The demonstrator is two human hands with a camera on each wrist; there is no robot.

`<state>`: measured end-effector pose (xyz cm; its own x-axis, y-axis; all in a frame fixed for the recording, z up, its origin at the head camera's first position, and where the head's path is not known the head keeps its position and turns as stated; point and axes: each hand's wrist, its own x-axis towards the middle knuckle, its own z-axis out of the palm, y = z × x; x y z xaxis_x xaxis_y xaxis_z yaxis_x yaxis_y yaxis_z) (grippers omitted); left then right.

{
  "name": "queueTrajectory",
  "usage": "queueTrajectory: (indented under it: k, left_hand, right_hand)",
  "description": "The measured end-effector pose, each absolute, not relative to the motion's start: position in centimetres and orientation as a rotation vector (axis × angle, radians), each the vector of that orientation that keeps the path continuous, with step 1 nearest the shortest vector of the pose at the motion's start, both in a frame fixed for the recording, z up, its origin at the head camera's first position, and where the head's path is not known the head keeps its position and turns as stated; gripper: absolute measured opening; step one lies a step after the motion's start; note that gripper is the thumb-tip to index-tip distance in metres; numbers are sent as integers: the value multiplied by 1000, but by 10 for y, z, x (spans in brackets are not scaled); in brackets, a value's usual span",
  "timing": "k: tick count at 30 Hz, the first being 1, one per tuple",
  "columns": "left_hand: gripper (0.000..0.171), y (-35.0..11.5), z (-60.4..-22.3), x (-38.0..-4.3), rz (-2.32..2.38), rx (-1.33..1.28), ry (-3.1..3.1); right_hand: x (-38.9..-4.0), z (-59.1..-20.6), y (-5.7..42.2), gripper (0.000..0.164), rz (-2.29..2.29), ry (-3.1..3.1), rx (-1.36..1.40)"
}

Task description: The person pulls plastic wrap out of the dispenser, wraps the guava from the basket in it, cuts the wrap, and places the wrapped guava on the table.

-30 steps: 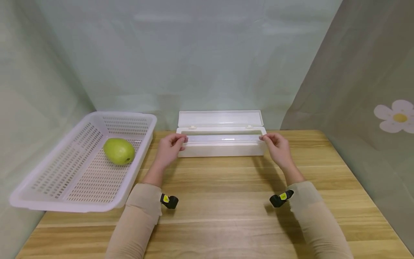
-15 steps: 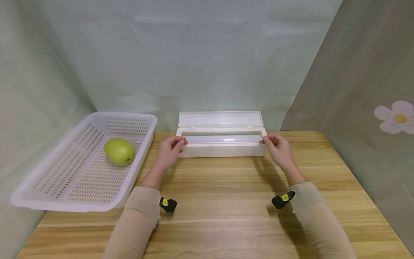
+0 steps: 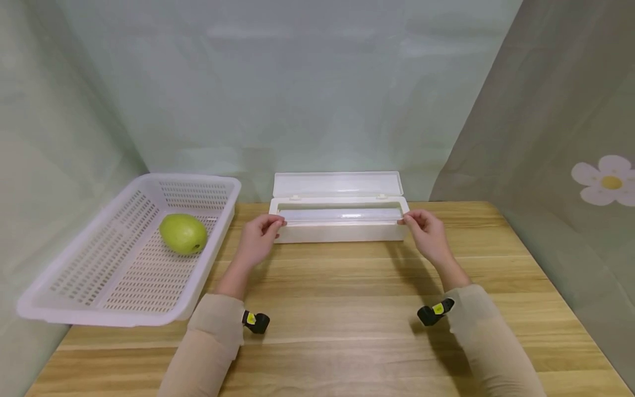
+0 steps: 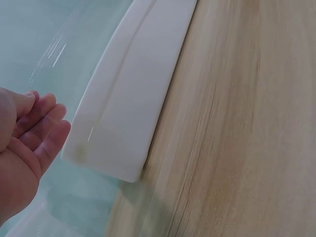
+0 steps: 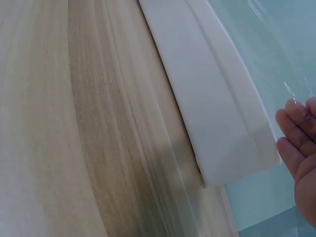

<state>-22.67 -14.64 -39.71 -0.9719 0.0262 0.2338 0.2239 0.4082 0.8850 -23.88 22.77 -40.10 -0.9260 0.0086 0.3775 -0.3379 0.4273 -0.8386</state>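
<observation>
A long white cling film dispenser box point(image 3: 339, 234) stands at the back of the table, its lid point(image 3: 337, 184) raised behind it. Clear cling film point(image 4: 55, 53) stretches over the box between my hands, showing as shiny streaks in both wrist views. At the box's left end my left hand point(image 3: 256, 238) pinches one corner of the film between thumb and forefinger. My right hand point(image 3: 428, 237) pinches the other corner at the right end. In the right wrist view, the film point(image 5: 289, 90) meets the fingertips, while the hand is partly cut off by the frame edge.
To the left, a white perforated plastic basket point(image 3: 101, 317) holds a green, mango-like fruit point(image 3: 183, 234). The wooden tabletop point(image 3: 342, 325) spreads between my forearms. Grey-green sheeting point(image 3: 322, 88) hangs close behind the box and along both sides.
Both hands have drawn slightly toward me, with the cling film between them, from over the box opening to its front edge. The basket and fruit stay put.
</observation>
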Motion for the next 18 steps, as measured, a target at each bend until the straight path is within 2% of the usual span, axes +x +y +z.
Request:
queueTrajectory:
  k: [18]
  left_hand:
    - [21,-148,-403,-215,-1514,-257,-2484]
  right_hand:
    - [-230,-408,229,22,1581,-2341,297]
